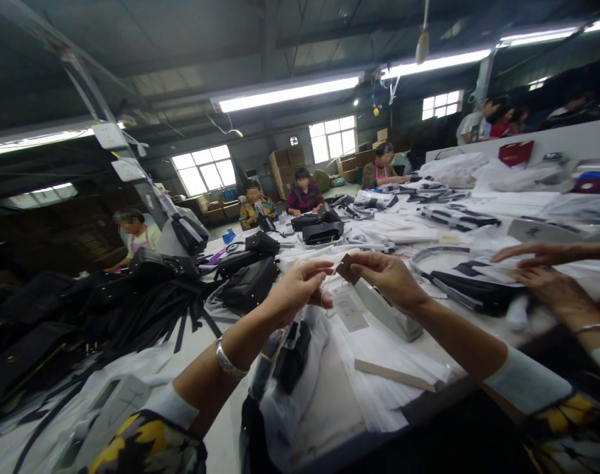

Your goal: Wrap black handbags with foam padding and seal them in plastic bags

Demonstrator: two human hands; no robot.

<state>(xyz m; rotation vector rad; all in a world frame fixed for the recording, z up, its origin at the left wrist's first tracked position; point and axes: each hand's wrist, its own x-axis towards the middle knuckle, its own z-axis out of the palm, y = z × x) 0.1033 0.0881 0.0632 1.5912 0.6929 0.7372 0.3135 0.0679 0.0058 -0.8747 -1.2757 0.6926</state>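
Observation:
My left hand [296, 291] and my right hand [384, 274] are raised together above the long white worktable [324, 401]. Both pinch the top of a small card hang tag [349, 308] on a thin string, which dangles between them. The left hand's fingertips are pressed together on the string end. My left wrist carries a silver bracelet [229, 362]. Below the hands lie white tissue sheets [379, 368] and a black bag in a clear plastic sleeve [287, 359].
Black handbags [250, 283] and a heap of black straps [146, 313] cover the table's left. A co-worker's two hands [541, 270] reach in from the right over a black strap [472, 289]. Several seated people work along the far end.

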